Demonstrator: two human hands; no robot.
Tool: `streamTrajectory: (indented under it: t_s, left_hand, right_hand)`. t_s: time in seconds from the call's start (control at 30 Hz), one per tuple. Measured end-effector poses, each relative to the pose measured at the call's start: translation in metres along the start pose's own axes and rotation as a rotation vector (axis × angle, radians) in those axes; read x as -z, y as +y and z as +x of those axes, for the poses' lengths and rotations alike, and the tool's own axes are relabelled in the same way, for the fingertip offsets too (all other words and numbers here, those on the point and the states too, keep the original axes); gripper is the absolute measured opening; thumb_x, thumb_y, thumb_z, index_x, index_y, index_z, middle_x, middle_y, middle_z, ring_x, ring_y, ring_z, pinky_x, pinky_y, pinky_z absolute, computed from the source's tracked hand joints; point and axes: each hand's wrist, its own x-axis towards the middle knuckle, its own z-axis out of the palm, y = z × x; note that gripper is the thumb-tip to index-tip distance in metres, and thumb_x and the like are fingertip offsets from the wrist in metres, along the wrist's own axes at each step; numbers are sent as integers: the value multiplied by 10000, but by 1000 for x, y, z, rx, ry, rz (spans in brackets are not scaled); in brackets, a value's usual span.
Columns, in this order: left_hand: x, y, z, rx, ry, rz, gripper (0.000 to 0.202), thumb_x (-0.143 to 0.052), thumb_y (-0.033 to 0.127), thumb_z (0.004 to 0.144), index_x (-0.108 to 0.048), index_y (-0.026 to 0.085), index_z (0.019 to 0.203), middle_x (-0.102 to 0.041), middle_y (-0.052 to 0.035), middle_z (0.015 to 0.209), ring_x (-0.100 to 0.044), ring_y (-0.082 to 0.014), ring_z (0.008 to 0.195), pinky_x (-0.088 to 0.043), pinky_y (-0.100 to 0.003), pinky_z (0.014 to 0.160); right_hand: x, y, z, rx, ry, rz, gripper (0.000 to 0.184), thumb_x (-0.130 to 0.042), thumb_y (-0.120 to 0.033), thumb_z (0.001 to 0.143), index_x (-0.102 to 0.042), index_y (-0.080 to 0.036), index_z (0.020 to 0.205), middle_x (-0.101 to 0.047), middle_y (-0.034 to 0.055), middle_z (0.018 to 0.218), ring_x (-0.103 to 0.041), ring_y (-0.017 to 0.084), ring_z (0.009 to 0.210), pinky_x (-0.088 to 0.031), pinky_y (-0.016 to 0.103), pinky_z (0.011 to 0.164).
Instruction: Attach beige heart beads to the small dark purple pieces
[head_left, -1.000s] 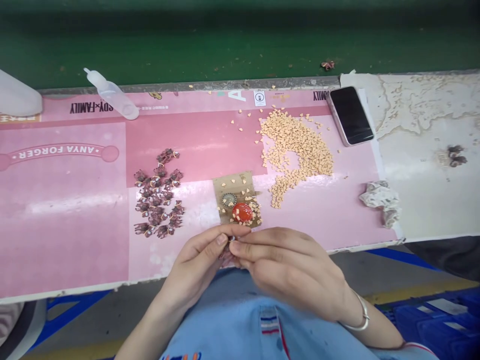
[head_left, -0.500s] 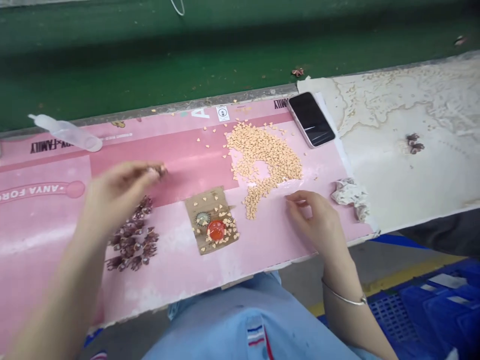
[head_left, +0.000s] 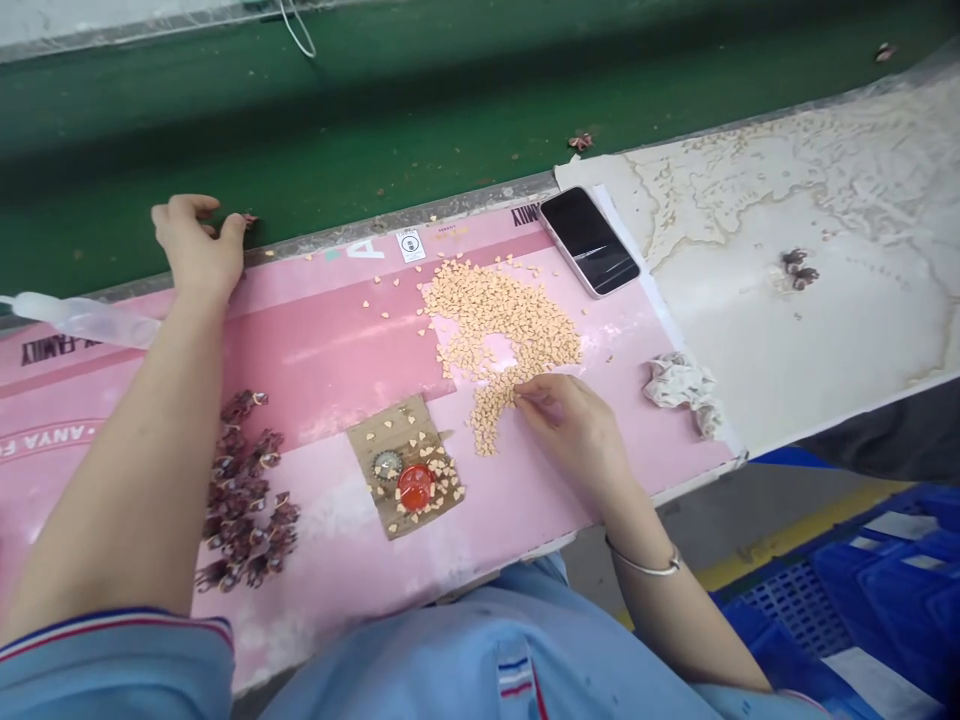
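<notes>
My left hand (head_left: 199,245) is stretched over the near edge of the green belt (head_left: 360,130), its thumb and fingers apart. A small dark reddish-brown piece (head_left: 250,220) lies on the belt just beyond the thumb tip. At the lower edge of a spread of tiny tan heart-shaped pieces (head_left: 517,310), my right hand (head_left: 574,435) has its thumb and forefinger pressed together; whatever they pinch is too small to make out. A cluster of similar brown pieces (head_left: 247,490) sits beside my left forearm. Between the hands, a cardboard square (head_left: 360,440) carries a red round cap (head_left: 415,487), a metal bottle cap (head_left: 388,465) and scattered tan hearts.
A phone (head_left: 589,240) lies at the right of the pink sheet (head_left: 322,350), with crumpled white tissue (head_left: 679,390) below it. A translucent squeeze bottle (head_left: 90,318) is partly behind my left forearm. Two brown pieces (head_left: 799,270) rest on the whitish surface at right. Blue crates (head_left: 885,590) stand below.
My left hand has moved away over the belt and let go of the brown piece there. My right hand has shifted left to the tan hearts. The camera view has also shifted.
</notes>
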Motion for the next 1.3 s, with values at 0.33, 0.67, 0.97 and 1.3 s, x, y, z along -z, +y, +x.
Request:
streamTrajectory:
  t_s: [0.33, 0.67, 0.97, 1.3]
  left_hand:
    - [100, -60, -140, -410, -161, 50, 349, -590, 443, 928, -744, 199, 1124, -743, -80, 1172, -666, -278, 1136, -523, -465, 1050]
    - [76, -113, -224, -565, -171, 174, 291, -521, 448, 1030, -724, 264, 1127, -773, -138, 1073, -658, -390, 1062, -463, -540, 983]
    - [68, -106, -227, -601, -180, 84, 178, -536, 342, 1016, -694, 279, 1068, -783, -79, 1025, -709, -334, 987, -491, -495, 909]
    - [73, -102, -231, -570, -82, 35, 198, -538, 324, 1020, -708, 257, 1095, -737, -80, 1042, -707, -289, 1012, -540, -422, 920]
  right_hand:
    - [-6, -2, -6, -27, 107, -18, 104, -667, -313, 956, -646, -245, 1033, -794, 49, 927, -734, 214, 727, -622, 348, 649]
    - [-6, 2, -2, 5, 57, -59, 62, -628, -282, 927, -647, -255, 979, -755, 36, 870, -707, 215, 715, -606, 358, 660]
    - [0, -4, 4, 45, -3, -102, 50, -579, -230, 924, -602, -254, 961, -713, 31, 844, -668, 213, 720, -541, 341, 640]
    - [1, -3, 8, 169, -42, -152, 105, -543, -171, 870, -527, -259, 923, -685, 32, 802, -650, 230, 720, -474, 340, 620]
